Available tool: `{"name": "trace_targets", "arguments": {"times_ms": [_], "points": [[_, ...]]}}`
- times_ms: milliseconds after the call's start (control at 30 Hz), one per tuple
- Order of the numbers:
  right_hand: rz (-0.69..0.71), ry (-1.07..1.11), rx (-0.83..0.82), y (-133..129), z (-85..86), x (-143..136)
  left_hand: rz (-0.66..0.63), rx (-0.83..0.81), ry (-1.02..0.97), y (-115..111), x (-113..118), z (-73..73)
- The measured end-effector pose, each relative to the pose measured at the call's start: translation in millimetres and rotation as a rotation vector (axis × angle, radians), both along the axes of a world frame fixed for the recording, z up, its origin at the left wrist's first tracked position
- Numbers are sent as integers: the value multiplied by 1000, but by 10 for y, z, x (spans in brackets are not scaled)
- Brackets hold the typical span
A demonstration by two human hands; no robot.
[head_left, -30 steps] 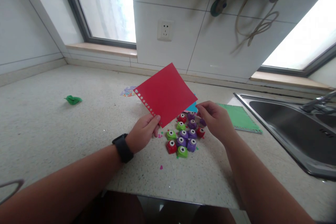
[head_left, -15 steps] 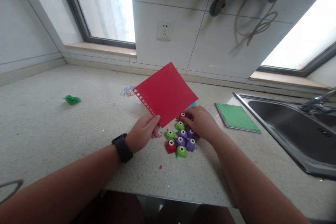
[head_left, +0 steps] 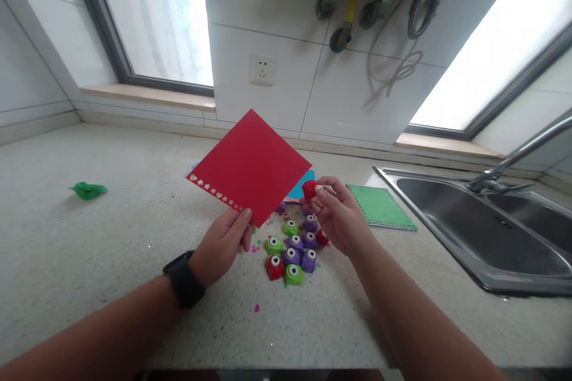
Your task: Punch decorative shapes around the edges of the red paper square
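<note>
Pinched at its lower corner, a red sheet of paper (head_left: 252,164) is held up by my left hand (head_left: 223,238). Small hearts, stars and other shapes are punched in a row along its lower left edge. My right hand (head_left: 342,214) grips a red craft punch (head_left: 309,189) with a white button, just right of the sheet and apart from it. Below, on the countertop, several craft punches stand in a cluster: purple ones (head_left: 295,242), green ones (head_left: 294,274) and a red one with a heart (head_left: 274,267). Part of a blue sheet (head_left: 305,181) shows behind the red paper.
Green sheets with punched edges (head_left: 379,203) lie stacked on the right, beside a steel sink (head_left: 451,220) with a faucet (head_left: 491,175). A crumpled green piece (head_left: 88,190) lies far left. Paper bits are scattered over the speckled countertop (head_left: 111,250).
My right hand has lifted a red punch from the cluster and brought it up near the paper. The camera view has shifted; my left hand still holds the red sheet.
</note>
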State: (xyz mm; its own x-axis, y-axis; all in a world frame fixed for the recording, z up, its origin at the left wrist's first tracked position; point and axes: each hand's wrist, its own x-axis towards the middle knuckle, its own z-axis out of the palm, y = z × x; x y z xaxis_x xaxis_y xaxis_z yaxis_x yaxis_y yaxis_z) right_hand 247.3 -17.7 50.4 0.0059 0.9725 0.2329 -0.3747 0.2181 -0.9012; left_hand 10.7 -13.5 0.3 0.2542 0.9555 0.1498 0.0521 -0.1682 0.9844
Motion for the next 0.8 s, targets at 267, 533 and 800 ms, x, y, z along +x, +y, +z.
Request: {"name": "trace_targets", "arguments": {"times_ms": [267,533,800], "points": [[-56,-14,143,-23,-9,29,24,26,101,-30,-21,1],[-43,-22,214,-61,9,4,30,35,160,-24,-11,0],[-191,-114,309,-127,98,24,28,13,171,-78,6,67]]}}
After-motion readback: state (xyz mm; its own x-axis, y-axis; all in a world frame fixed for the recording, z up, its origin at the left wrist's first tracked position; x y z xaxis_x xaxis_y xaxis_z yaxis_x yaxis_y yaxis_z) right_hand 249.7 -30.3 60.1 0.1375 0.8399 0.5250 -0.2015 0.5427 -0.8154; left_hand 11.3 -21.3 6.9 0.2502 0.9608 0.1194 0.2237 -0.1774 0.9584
